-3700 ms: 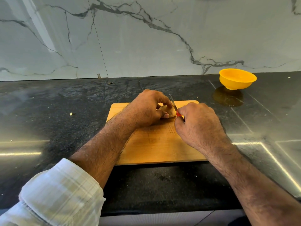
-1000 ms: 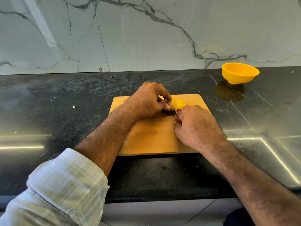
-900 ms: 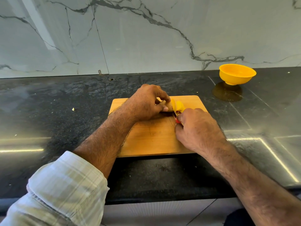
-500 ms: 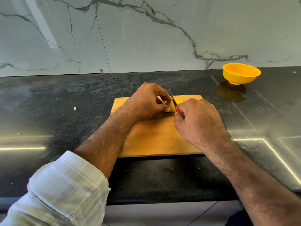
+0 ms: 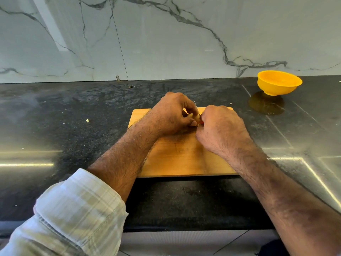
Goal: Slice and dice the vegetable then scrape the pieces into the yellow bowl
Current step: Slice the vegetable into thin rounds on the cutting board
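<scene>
Head view. Wooden cutting board (image 5: pixel 180 157) flat on the dark speckled desk (image 5: pixel 73 126), near its front edge. Left hand (image 5: pixel 171 115) at the far end of the board, fingers curled over and pinning a pale vegetable (image 5: pixel 191 116), mostly hidden beneath them, thumb tip against its near side. Right hand (image 5: pixel 221 128) just beside, knuckles up, clenched around a knife (image 5: pixel 197 109); only a thin strip of blade showing between the two hands, tilted up and away, plus a speck of red handle by the left thumb. Blade close against the vegetable; cannot tell whether cutting in. Both hands nearly touching. Yellow bowl (image 5: pixel 279 83) upright on the desk at the far right, well apart from the board, close to the marble-patterned wall (image 5: pixel 166 37), its reflection on the polished desk below. Small pale scrap (image 5: pixel 87 120) on the desk left of the board. Rolled checked sleeve (image 5: pixel 77 209) on the left forearm; right forearm bare.
</scene>
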The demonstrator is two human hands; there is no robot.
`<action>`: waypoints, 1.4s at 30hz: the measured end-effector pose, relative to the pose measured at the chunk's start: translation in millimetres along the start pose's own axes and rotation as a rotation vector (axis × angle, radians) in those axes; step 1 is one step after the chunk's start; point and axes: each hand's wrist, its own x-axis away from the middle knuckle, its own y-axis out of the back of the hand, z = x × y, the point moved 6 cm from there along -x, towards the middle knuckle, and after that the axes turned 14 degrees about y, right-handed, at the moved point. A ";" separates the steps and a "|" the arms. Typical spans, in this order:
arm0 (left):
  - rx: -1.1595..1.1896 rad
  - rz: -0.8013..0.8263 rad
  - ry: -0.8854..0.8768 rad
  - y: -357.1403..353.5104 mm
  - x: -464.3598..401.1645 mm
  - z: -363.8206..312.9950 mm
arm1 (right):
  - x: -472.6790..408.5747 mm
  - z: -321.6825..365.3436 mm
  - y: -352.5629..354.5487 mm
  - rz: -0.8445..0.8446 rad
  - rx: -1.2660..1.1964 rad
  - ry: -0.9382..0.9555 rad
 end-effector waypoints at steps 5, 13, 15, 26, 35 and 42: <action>-0.013 -0.006 0.000 -0.1 -0.3 0.4 | 14.5 -2.7 -6.2 0.001 0.034 0.014; -0.018 0.028 -0.010 0.7 0.7 3.1 | 40.1 -15.7 -15.6 -0.089 0.058 0.019; -0.016 0.035 -0.006 0.7 -0.2 4.4 | 45.7 -15.8 -9.7 -0.160 0.055 0.023; 0.009 0.034 0.005 3.5 -1.1 5.5 | 23.5 -7.4 -1.9 -0.147 0.050 0.043; 0.020 0.035 0.019 1.6 -3.4 5.6 | 11.9 -6.6 -4.5 -0.090 0.076 0.037; 0.021 0.007 -0.015 2.7 0.2 3.3 | -3.9 -0.9 -2.6 0.021 0.050 -0.008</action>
